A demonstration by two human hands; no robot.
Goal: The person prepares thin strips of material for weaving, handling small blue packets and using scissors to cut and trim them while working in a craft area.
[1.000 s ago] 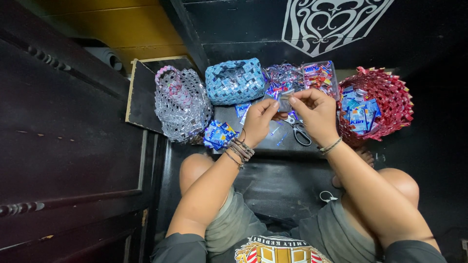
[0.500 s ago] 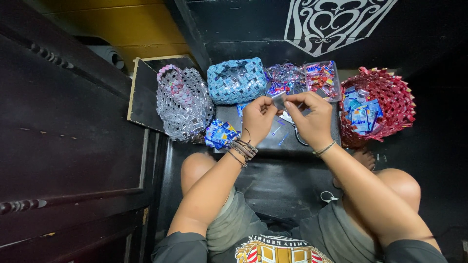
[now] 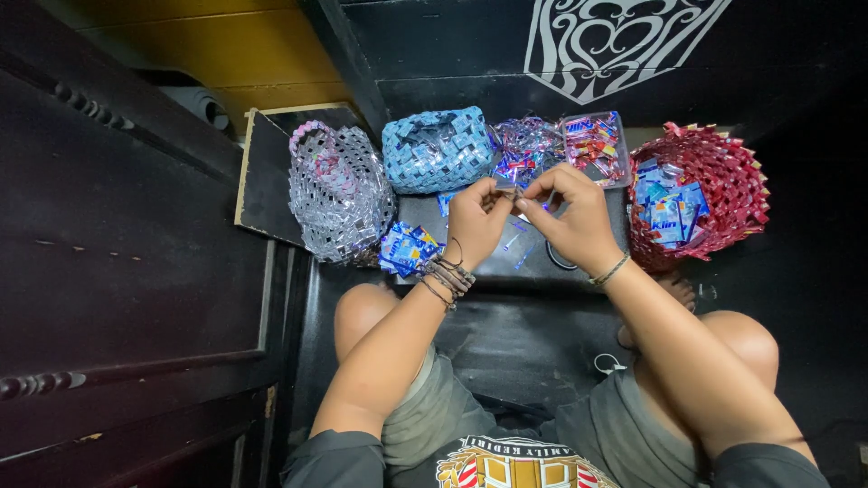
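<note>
My left hand (image 3: 476,220) and my right hand (image 3: 568,215) meet above a dark low table (image 3: 470,262), fingertips pinched together on a small folded foil strip (image 3: 512,192). Both wrists wear bracelets. Just beyond the hands lie a blue woven basket (image 3: 436,149) and a clear tray of loose wrappers (image 3: 592,143). Scissors lie partly hidden under my right hand.
A silver woven bag with a pink handle (image 3: 336,190) sits at the left on a dark board (image 3: 267,172). A red woven basket (image 3: 714,185) holding blue wrappers stands at the right. A blue wrapper pile (image 3: 407,248) lies by my left wrist. My knees are below.
Both hands have shifted slightly away from me and stayed joined on the small strip; the fingers have worked it a little.
</note>
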